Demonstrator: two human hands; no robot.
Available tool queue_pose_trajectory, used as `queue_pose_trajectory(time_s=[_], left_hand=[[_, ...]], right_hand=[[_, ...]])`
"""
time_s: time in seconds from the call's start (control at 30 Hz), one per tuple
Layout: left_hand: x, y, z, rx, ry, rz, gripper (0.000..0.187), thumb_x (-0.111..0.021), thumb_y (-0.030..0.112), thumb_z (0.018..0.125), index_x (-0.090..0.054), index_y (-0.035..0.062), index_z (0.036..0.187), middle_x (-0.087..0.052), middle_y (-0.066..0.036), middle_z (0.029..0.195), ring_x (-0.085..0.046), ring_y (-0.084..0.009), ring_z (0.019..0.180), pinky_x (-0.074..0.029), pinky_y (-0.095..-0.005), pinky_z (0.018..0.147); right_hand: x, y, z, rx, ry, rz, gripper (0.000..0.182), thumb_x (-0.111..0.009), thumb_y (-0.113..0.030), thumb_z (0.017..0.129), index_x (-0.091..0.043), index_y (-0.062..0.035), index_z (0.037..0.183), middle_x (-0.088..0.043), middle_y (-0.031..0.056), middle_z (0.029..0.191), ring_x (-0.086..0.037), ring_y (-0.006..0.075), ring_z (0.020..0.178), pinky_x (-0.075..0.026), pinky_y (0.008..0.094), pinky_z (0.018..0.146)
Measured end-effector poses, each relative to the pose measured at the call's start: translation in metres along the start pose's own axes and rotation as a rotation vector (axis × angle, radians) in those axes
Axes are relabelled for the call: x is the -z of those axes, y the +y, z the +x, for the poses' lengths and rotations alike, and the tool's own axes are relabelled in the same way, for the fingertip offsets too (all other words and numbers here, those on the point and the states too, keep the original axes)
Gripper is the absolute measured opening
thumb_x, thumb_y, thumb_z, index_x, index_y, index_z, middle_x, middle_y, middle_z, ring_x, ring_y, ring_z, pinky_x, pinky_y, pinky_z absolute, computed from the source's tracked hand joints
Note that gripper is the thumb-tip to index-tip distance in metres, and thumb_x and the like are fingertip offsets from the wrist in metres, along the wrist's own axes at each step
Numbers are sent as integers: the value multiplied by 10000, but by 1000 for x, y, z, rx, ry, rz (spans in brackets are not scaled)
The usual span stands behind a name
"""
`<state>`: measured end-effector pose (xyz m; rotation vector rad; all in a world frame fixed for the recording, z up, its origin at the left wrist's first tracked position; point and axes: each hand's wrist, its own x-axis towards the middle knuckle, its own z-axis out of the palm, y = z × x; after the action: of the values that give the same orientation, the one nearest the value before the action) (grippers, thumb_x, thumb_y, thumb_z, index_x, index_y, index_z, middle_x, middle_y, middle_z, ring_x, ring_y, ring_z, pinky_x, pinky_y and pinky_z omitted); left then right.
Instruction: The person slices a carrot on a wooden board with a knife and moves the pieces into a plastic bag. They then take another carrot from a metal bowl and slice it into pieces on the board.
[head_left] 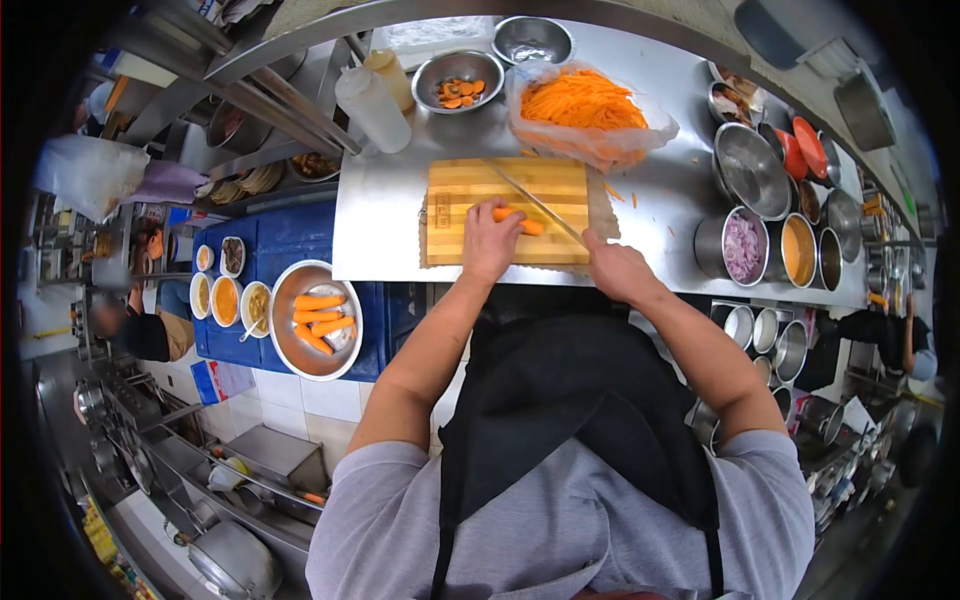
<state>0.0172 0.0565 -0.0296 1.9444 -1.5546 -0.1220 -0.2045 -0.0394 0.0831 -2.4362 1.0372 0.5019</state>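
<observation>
On a striped wooden cutting board point(450, 190) lies a peeled carrot point(530, 227), with another carrot piece point(503, 214) under the fingers of my left hand point(490, 240). That hand is closed over the carrot and presses it to the board. My right hand point(617, 268) grips a kitchen knife point(537, 203) by its handle. The long blade slants over the board, up and to the left, just beyond the carrot. A brown cloth point(603, 215) sticks out from beneath the board. Behind it, a plastic bag point(590, 105) is heaped with carrot strips.
Carrot ends fill a metal bowl point(458, 82) beside squeeze bottles point(372, 110). At left, a steel bowl point(285, 340) of whole carrots rests on a blue surface point(290, 235). Pots of sliced onion point(743, 247) and orange sauce point(798, 250) stand right. Another person point(150, 325) is at far left.
</observation>
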Motion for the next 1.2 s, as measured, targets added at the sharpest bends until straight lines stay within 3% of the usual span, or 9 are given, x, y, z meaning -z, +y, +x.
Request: queue_pose_trajectory(time_s=[0.63, 0.9, 0.97, 1.2], left_hand=[[-6, 7, 1, 47, 3, -73, 272, -698, 63, 869, -738, 188, 1107, -506, -155, 1265, -419, -393, 1217, -385, -477, 1068], [-7, 9, 0, 33, 32, -23, 278, -718, 52, 840, -748, 185, 1082, -530, -132, 1253, -442, -385, 1184, -404, -461, 1057], [-9, 5, 2, 51, -2, -59, 286, -692, 65, 877, -728, 193, 1130, -492, -157, 1265, -408, -401, 1219, -389, -480, 1065], [-9, 6, 0, 38, 34, -68, 281, -712, 65, 858, -737, 188, 1109, -498, -148, 1254, -419, -390, 1207, -395, -475, 1061]], right_hand=[[-17, 13, -45, 48, 27, -8, 316, -510, -32, 911, -437, -38, 1219, -707, 235, 810, -699, 452, 789, -540, 568, 704], [-42, 11, -17, 35, 17, 42, 287, -505, -43, 924, -442, -41, 1204, -707, 241, 828, -702, 448, 791, -541, 567, 702], [-43, 15, -9, 46, 40, 55, 280, -503, -46, 928, -445, -42, 1202, -707, 244, 831, -701, 451, 794, -539, 570, 701], [-36, 13, -33, 28, 27, 76, 236, -500, -42, 930, -446, -44, 1159, -699, 254, 817, -689, 476, 792, -535, 580, 701]])
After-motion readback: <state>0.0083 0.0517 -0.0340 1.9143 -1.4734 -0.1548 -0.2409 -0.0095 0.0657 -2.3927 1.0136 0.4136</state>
